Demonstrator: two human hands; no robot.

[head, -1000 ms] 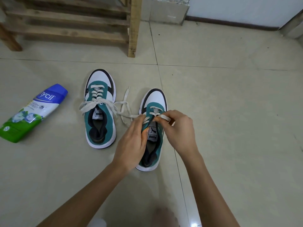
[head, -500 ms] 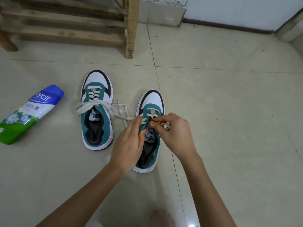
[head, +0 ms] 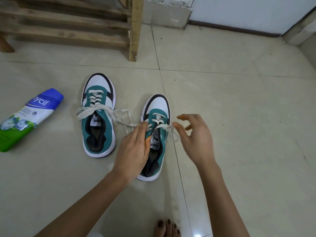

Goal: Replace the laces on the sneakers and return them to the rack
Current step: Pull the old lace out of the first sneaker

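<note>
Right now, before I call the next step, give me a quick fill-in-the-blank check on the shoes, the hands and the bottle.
1. The far sneaker and the near sneaker both stand on the ___, not in the wooden rack.
2. The left hand holds the ___ sneaker.
3. The bottle lies to the ___ of both sneakers.
Missing words: floor; near; left.

Looks like a home, prob. near the door. A wooden rack [head: 135,28] is standing on a pale tiled floor [head: 239,100] by a white wall [head: 248,11]. Sneakers [head: 98,117] & a powder bottle [head: 29,118] are lying about, and a bare foot [head: 166,228] is showing.
</note>
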